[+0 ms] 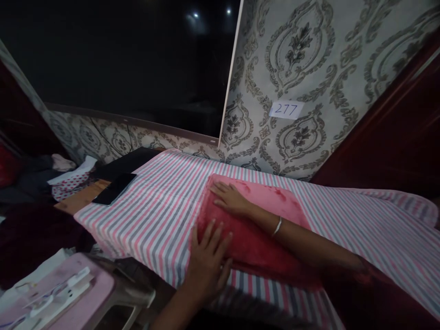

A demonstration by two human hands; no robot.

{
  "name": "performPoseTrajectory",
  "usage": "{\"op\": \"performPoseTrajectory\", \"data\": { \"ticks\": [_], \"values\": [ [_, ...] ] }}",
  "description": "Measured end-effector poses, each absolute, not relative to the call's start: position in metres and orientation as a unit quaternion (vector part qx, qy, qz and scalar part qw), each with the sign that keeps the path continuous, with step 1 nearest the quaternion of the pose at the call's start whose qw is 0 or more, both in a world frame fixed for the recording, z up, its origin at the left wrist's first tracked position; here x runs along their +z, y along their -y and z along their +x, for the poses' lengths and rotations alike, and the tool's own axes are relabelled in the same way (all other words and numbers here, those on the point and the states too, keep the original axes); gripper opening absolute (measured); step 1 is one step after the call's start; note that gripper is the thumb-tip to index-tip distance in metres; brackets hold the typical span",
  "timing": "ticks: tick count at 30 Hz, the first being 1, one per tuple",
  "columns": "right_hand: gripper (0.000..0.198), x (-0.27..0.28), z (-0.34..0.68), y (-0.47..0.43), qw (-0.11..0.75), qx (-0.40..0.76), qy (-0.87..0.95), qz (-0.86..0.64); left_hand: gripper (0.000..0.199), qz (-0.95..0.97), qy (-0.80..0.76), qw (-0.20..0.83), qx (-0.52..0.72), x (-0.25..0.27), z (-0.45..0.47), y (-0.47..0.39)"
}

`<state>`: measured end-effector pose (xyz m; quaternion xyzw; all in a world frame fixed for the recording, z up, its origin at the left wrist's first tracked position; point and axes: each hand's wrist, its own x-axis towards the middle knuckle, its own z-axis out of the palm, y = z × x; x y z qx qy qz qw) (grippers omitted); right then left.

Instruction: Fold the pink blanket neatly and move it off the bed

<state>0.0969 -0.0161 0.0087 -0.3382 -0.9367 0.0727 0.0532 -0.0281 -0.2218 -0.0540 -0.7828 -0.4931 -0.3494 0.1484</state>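
I count one red cloth (242,245), one television (120,59), apparently one phone (115,189).

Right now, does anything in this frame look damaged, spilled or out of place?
The red fabric looks blotchy: dark patches break up its paler far part, though whether stain or brushed pile I cannot tell. The striped cloth beneath leaves a brown corner bare at left. No spill shows.

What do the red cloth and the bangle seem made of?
The red cloth looks like soft plush, perhaps velvet: its surface shows lighter and darker patches, like brushed pile. The bangle is probably smooth metal, going by its silvery shine.
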Motion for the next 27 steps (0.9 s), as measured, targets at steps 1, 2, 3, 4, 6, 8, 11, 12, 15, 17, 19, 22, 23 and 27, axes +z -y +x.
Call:
{"op": "performPoseTrajectory", "data": {
  "ticks": [1, 2, 3, 4, 6, 8, 11, 12, 15, 17, 19, 22, 23, 27],
  "values": [
    [0.065, 0.007, 0.095, 0.019, 0.048, 0.075, 0.943, -0.320, 0.055, -0.779, 0.506, 0.148, -0.339, -0.056, -0.031, 0.220],
    [0.065, 0.006, 0.092, 0.019, 0.043, 0.077, 0.947, -0.308, 0.059, -0.779, 0.516, 0.146, -0.326, -0.058, -0.033, 0.219],
    [0.065, 0.006, 0.089, 0.016, 0.037, 0.079, 0.949, -0.304, 0.063, -0.779, 0.522, 0.145, -0.317, -0.062, -0.035, 0.217],
    [0.065, 0.005, 0.085, 0.009, 0.031, 0.084, 0.948, -0.305, 0.065, -0.779, 0.524, 0.146, -0.311, -0.066, -0.036, 0.216],
    [0.064, 0.005, 0.076, -0.009, 0.019, 0.106, 0.943, -0.315, 0.068, -0.779, 0.528, 0.143, -0.305, -0.073, -0.037, 0.214],
    [0.062, 0.003, 0.066, -0.030, 0.016, 0.134, 0.934, -0.332, 0.068, -0.778, 0.530, 0.136, -0.308, -0.076, -0.037, 0.214],
    [0.060, -0.001, 0.055, -0.056, 0.025, 0.169, 0.916, -0.363, 0.069, -0.771, 0.533, 0.121, -0.327, -0.075, -0.036, 0.214],
    [0.060, -0.002, 0.053, -0.061, 0.030, 0.179, 0.909, -0.374, 0.070, -0.769, 0.534, 0.117, -0.332, -0.075, -0.036, 0.214],
    [0.059, -0.003, 0.051, -0.070, 0.042, 0.199, 0.893, -0.401, 0.069, -0.768, 0.538, 0.118, -0.327, -0.073, -0.036, 0.212],
    [0.058, 0.000, 0.051, -0.070, 0.044, 0.204, 0.886, -0.413, 0.067, -0.767, 0.542, 0.118, -0.323, -0.073, -0.037, 0.211],
    [0.058, 0.006, 0.050, -0.067, 0.047, 0.200, 0.882, -0.425, 0.066, -0.765, 0.542, 0.112, -0.329, -0.072, -0.038, 0.210],
    [0.057, 0.020, 0.049, -0.056, 0.065, 0.183, 0.874, -0.445, 0.063, -0.768, 0.536, 0.110, -0.334, -0.070, -0.039, 0.210],
    [0.057, 0.024, 0.051, -0.050, 0.076, 0.174, 0.872, -0.451, 0.062, -0.769, 0.535, 0.113, -0.330, -0.069, -0.039, 0.210],
    [0.056, 0.036, 0.081, -0.011, 0.086, 0.132, 0.886, -0.437, 0.062, -0.777, 0.532, 0.130, -0.310, -0.065, -0.039, 0.209]
  ]
}}
